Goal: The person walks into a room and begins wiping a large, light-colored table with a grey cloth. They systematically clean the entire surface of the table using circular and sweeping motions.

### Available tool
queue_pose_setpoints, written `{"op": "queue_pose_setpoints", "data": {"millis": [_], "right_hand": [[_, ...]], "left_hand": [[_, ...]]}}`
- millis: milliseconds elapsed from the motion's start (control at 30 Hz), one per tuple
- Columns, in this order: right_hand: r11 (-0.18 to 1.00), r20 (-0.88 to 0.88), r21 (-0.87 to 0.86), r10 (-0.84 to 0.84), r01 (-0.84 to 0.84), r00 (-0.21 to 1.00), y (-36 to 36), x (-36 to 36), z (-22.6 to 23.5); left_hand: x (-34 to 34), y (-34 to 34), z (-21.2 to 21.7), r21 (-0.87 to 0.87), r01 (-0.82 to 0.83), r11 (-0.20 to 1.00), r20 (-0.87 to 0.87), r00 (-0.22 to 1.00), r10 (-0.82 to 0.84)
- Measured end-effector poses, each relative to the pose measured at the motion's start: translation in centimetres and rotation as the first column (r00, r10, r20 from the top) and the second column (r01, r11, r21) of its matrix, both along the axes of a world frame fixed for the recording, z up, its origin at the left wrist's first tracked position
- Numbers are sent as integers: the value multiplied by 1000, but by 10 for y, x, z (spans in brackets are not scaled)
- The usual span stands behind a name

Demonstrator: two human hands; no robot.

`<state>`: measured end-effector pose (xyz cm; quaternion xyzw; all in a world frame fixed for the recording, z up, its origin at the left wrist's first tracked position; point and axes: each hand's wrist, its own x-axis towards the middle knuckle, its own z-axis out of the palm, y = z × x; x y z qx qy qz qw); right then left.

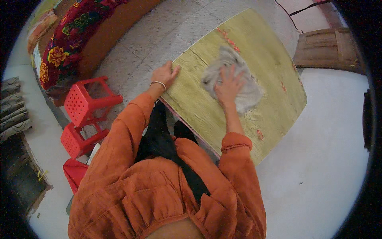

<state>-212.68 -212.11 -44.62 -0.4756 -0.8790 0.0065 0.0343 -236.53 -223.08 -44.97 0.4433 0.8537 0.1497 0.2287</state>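
A low table (270, 59) with a yellow-green wood-grain top and a few red marks stands in front of me. A crumpled grey-white cloth (246, 89) lies near its middle. My right hand (228, 85) presses flat on the cloth, fingers spread. My left hand (164, 75), a thin bangle at the wrist, rests palm down on the table's left corner edge, holding nothing. Both arms wear orange sleeves.
Red plastic stools (85, 102) stand stacked to my left on the tiled floor. Behind them is a couch under a red flowered cover (71, 36). A brown wooden board (328, 49) lies beyond the table's far right. Pale floor spreads to the right.
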Motion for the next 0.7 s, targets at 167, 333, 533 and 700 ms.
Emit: {"op": "queue_pose_setpoints", "data": {"millis": [167, 333, 533, 700], "right_hand": [[837, -99, -276, 465, -473, 880, -82, -18, 15], [841, -28, -384, 403, -382, 915, -102, 61, 20], [984, 5, -105, -147, 147, 989, -11, -3, 6], [969, -15, -112, 219, -219, 976, -47, -78, 7]], "left_hand": [[-2, -2, 1, -11, 6, 1000, -49, 999, -6], [-8, -2, -9, -24, 13, 1000, 10, 1000, -13], [-9, -1, 0, -10, 19, 1000, 84, 996, -18], [-9, -2, -14, 46, 30, 999, 67, 997, -33]]}}
